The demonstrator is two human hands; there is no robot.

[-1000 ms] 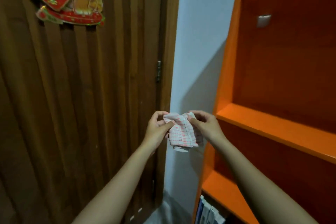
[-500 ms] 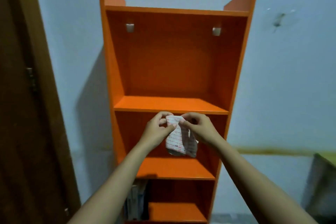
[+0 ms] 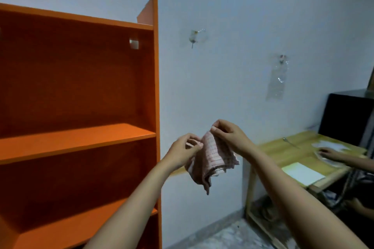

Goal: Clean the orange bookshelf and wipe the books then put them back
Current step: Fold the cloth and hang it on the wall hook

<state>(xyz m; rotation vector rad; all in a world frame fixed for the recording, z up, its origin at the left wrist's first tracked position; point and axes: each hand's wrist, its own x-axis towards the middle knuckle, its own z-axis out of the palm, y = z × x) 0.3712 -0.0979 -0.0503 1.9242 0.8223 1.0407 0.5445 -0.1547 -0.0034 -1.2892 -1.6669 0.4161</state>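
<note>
both hands hold a checked cloth (image 3: 212, 159) just below the middle of the view, toward 5 o'clock. the left hand (image 3: 183, 151) pinches a bunched edge between thumb and fingertips, the right hand (image 3: 230, 137) pinches the top edge a little higher, and the rest hangs loose under them, touching nothing. the orange bookshelf (image 3: 81, 141) fills the 9 o'clock side with its visible shelves bare. no books show here, so where they wait cannot be told. the grip looks like the weak point: two light pinches on a crumpled rag, likely mid-fold, and if one lets go during the rearranging the cloth probably drops to the floor at 6 o'clock, picks up grit and then smears it across the boards. a loose wad would also wipe unevenly and skip the back corners. the gaze points away from the shelf, so a reach toward 9 o'clock risks knuckles meeting the side panel. the small white bracket (image 3: 134, 43) high on the back panel could snag a trailing corner. at 4 o'clock a wooden table (image 3: 293, 147) stands near, with another person's hand (image 3: 329, 154) on it, and a wide elbow swing could bump them.
</note>
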